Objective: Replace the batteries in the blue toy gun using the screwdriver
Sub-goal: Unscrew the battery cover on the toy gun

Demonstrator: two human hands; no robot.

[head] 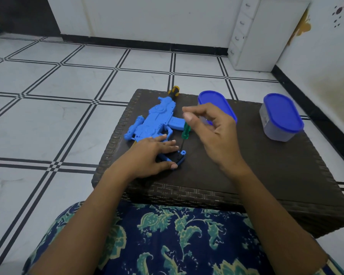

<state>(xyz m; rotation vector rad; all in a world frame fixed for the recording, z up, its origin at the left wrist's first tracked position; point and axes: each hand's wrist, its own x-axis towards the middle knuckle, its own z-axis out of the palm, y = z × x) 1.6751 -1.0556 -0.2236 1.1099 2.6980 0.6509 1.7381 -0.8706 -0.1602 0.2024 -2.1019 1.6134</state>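
A dark woven stool (pixel 246 175) on white tiled floor, with the gun (pixel 155 120) laid flat on it.

Nearest, the left hand (pixel 149 155) is spread flat, fingers extended, pressing the gun's stock end down — nothing is gripped. Just beyond, the screwdriver (pixel 185 131) is pinched upright at its green handle by the right hand (pixel 211 132), thumb and forefinger closed, other fingers loosely curled; its tip is set near the stock. A slip off the screw is judged possible if the shaft tilts — the head could be stripped. Farther back, two blue-lidded tubs (pixel 282 118) are seen.
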